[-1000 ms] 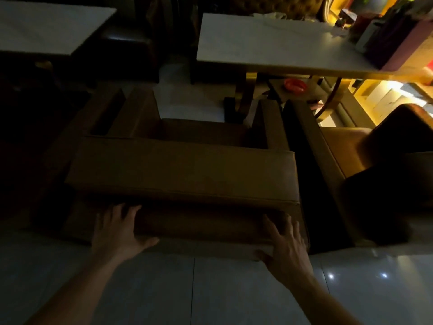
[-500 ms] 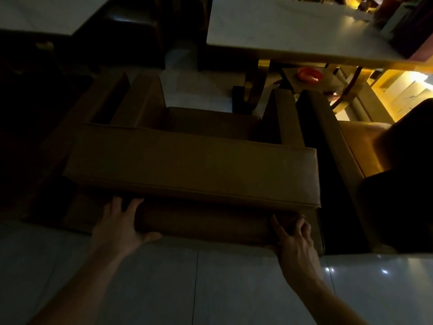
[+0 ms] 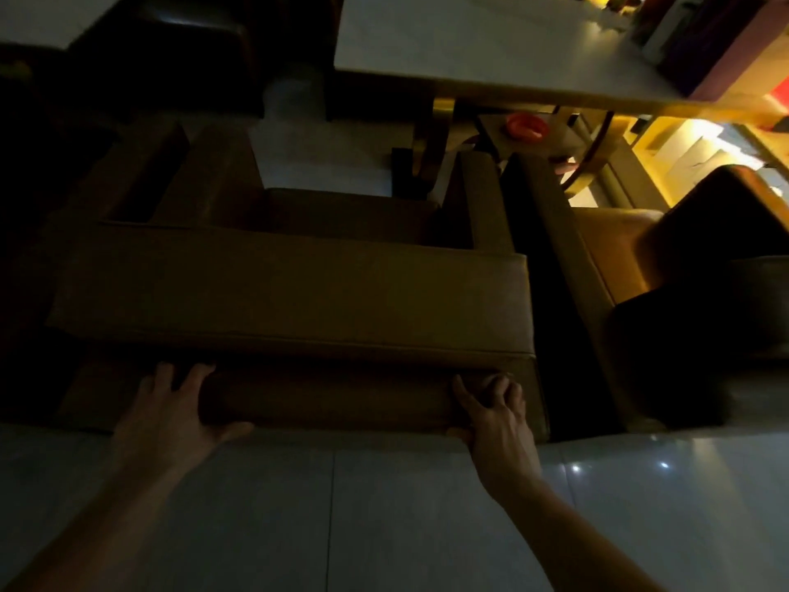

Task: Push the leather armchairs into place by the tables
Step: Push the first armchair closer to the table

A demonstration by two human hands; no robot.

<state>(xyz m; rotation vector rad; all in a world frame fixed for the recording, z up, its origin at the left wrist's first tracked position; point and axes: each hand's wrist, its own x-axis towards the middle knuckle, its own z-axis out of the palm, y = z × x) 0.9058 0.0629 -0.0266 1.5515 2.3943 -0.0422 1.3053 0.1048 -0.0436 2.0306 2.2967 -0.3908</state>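
Observation:
A brown leather armchair [image 3: 299, 292] stands in front of me with its back towards me, facing a white-topped table [image 3: 469, 49]. My left hand [image 3: 170, 416] lies flat on the lower left of the chair's back, fingers spread. My right hand [image 3: 495, 420] is on the lower right of the back near the corner, fingers curled against the leather. The chair's right arm reaches the table's gold pedestal [image 3: 431, 138].
A second leather armchair [image 3: 610, 241] stands close on the right with a dark cushion on it. A red dish [image 3: 527, 126] sits on a low shelf under the table. Another table [image 3: 38, 19] and a dark seat [image 3: 192, 49] are at the far left. Glossy floor tiles [image 3: 341, 527] lie under me.
Both hands have stayed on the chair's back. The right hand's fingers have gone from spread to curled near the corner. The view has shifted slightly closer to the table.

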